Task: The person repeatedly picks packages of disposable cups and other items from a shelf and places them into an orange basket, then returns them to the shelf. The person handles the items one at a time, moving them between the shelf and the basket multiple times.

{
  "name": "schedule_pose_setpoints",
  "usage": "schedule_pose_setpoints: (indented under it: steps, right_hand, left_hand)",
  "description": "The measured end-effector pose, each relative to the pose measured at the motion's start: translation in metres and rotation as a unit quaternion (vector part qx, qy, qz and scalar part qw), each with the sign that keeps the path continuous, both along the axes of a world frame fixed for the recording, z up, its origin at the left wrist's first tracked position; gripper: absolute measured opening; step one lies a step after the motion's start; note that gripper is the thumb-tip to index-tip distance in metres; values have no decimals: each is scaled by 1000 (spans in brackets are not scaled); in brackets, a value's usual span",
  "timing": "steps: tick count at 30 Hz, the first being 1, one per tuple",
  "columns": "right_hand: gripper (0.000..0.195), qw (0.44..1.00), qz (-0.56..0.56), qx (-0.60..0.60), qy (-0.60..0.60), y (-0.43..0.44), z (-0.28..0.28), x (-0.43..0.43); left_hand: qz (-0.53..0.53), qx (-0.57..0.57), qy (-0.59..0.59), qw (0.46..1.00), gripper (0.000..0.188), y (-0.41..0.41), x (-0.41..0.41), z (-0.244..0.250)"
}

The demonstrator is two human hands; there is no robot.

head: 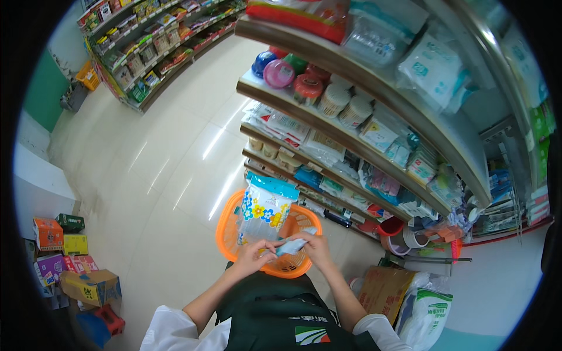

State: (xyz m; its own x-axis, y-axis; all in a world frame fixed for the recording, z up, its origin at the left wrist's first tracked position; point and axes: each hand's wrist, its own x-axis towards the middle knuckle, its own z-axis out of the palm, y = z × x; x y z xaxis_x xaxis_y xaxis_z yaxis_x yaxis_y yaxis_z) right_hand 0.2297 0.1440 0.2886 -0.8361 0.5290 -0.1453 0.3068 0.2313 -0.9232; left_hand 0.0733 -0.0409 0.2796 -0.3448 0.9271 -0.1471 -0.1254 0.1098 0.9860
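Between my two hands, above an orange plastic basket [225,219], is a small pale blue and white plastic packet [292,247]. My left hand [256,256] pinches its left end with the fingertips. Its right end is gripped by my right hand [315,248]. Inside the basket, on the left, stands a clear bag of white goods [265,208] with a turquoise top and printed yellow and blue flowers; it sticks up above the rim. Slots show in the basket's right wall. What lies at the basket's bottom is mostly hidden by my hands and the packet.
Close on the right rises a shelving unit [325,94] with plastic jars, paper cups and bagged goods. A snack shelf [158,48] stands at the far left. Cartons [90,287] are piled at lower left. A cardboard box [386,291] and plastic-wrapped packs [426,311] sit at lower right.
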Motion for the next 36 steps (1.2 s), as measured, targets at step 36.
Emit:
schedule_pose_setpoints:
  steps: [36]
  right_hand:
    - [60, 895, -264, 73, 352, 93, 222, 54]
  left_hand:
    - [-12, 266, 29, 964, 58, 212, 35, 246]
